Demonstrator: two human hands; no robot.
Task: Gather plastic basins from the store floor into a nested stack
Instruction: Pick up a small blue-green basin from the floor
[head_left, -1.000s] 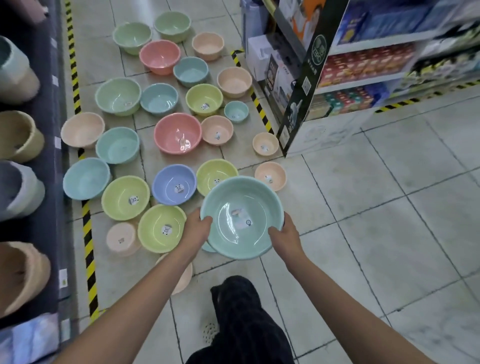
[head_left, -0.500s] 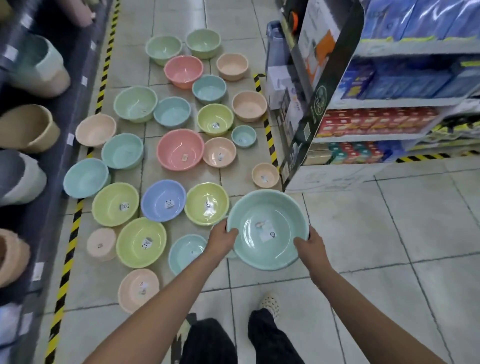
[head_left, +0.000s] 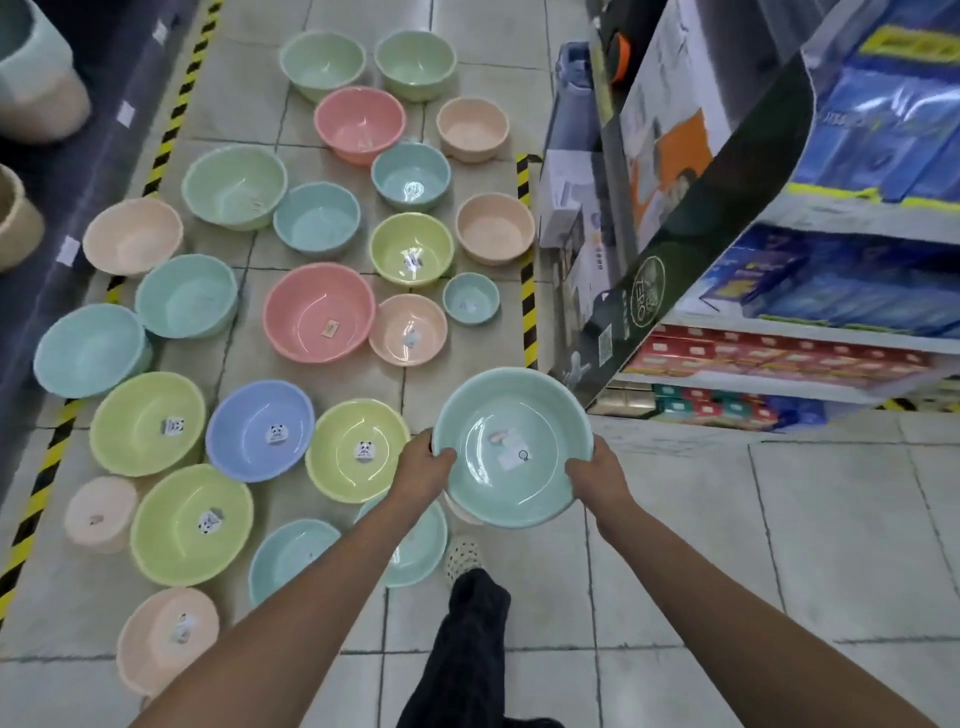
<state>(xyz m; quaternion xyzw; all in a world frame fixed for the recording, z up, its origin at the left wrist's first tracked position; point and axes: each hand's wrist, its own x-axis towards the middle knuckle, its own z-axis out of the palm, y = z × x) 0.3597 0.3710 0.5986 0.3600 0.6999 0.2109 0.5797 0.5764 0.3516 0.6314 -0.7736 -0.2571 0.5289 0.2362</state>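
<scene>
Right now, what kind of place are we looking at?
Most likely a shop aisle: stocked shelves, plastic basins spread over the tiled floor, and yellow-black tape along the shelf bases.

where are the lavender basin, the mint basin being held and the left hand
lavender basin (head_left: 248, 415): head view, inner floor
mint basin (head_left: 519, 483): head view, inner floor
left hand (head_left: 426, 467): head view, back of hand

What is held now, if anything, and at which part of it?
One pale teal plastic basin, held by its rim: the left grip takes the left side, the right grip the right side.
</scene>
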